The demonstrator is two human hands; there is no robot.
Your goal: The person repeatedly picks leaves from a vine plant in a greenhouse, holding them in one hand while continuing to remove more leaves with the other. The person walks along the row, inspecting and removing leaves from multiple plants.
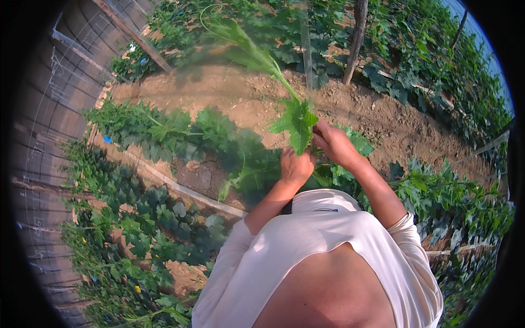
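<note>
A climbing vine point(287, 87) with lobed leaves and curled tendrils rises in front of me, its tip leaning to the upper left. My left hand point(297, 167) is closed on the vine low down, its fingertips partly hidden behind a bright green leaf point(296, 123). Beside it, the bent fingers of my right hand point(337, 144) pinch where the vine meets a clear plastic strip point(307, 49). That strip hangs nearly upright from above. Exactly what lies between the right fingertips is hidden.
Leafy vine rows grow to the left point(143, 217), right point(443, 188) and far side. Bare soil point(254, 90) runs between them. Wooden posts point(356, 41) stand beyond, one leaning point(133, 37). A pale hose or strip point(176, 184) crosses the ground; a ribbed wall point(37, 143) edges the left.
</note>
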